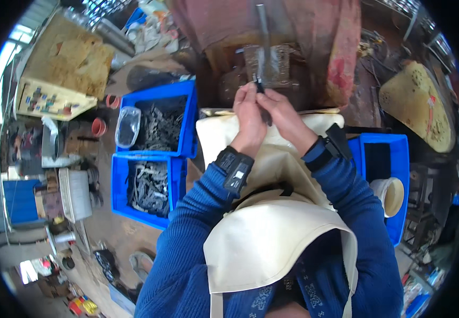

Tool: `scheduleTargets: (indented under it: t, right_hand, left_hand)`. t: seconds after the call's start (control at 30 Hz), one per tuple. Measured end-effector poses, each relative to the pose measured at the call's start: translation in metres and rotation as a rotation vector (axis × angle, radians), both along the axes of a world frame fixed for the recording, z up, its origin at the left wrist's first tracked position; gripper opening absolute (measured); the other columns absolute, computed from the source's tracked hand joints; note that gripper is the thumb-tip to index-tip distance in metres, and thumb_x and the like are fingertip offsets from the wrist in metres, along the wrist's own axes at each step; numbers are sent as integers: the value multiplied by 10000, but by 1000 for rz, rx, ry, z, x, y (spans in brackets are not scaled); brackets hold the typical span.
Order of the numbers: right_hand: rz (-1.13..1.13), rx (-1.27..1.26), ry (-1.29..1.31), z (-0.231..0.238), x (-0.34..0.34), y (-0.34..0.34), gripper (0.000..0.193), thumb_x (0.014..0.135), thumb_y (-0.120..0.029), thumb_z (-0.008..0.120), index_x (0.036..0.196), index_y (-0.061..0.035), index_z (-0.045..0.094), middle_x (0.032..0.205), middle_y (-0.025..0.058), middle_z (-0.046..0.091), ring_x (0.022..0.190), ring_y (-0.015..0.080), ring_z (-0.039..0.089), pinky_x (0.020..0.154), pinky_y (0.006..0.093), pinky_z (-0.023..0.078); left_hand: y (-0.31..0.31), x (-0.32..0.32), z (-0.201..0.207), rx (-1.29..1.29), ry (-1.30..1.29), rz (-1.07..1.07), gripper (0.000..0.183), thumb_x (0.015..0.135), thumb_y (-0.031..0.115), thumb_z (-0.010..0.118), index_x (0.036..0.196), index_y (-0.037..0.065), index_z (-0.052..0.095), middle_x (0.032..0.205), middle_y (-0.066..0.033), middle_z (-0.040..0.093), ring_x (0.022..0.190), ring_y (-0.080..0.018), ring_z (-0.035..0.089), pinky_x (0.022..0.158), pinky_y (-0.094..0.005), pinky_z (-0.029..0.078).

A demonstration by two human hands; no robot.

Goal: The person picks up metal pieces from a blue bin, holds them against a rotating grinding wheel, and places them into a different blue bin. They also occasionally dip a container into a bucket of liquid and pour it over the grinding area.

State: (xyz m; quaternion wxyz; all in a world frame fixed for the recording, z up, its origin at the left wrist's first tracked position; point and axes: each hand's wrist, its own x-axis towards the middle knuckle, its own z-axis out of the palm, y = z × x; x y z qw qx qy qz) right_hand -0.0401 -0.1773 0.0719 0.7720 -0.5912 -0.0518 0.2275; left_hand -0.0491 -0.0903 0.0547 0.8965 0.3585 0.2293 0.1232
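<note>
My left hand [249, 116] and my right hand [284, 111] meet in front of me, over the top of the cream apron [272, 153]. Both have their fingers closed on a slim dark piece [259, 86], whose tip points away from me. A dark end also shows below, between my palms; its exact kind is too small to make out. Just beyond my fingertips runs an upright, shiny metal strip [263, 37] of a machine, in front of a wet, brownish plate [281, 66]. I cannot tell whether the piece touches the strip.
Left of me stand two blue bins, a far one [193, 119] and a near one [174, 183], both with dark metal parts. A clear tub [128, 127] sits in the far bin. Another blue bin [393, 139] at right holds a white bucket [388, 197]. Reddish cloth [343, 58] hangs around the machine.
</note>
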Motion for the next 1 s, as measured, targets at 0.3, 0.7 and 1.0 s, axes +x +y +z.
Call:
scheduleTargets:
  t: [0.3,0.7,1.0]
  right_hand:
    - [10,-36,23,-5,13,-13,189,980,-237,531,1010,-62,597,800,-26,561,652,62,496,564,225,399]
    - [-225,-850,-555,-103,116,-101,254,959,-182,516,1157,-29,554,821,89,567,698,232,549,583,335,432]
    - [-139,-1342,-918,-106,90,-95,276,945,-160,488,1178,-19,536,1081,243,606,969,436,594,789,502,496]
  left_hand:
    - [25,-10,10,200,33,-170,161,933,186,614,1066,98,638,774,-19,643,717,-113,622,621,-227,478]
    - [287,-134,-33,884,381,88,208,905,129,627,1052,-12,669,909,-69,693,791,-140,653,710,-242,494]
    - [343,-200,-97,961,602,220,157,873,107,657,968,-10,702,800,-68,700,726,-118,646,668,-267,521]
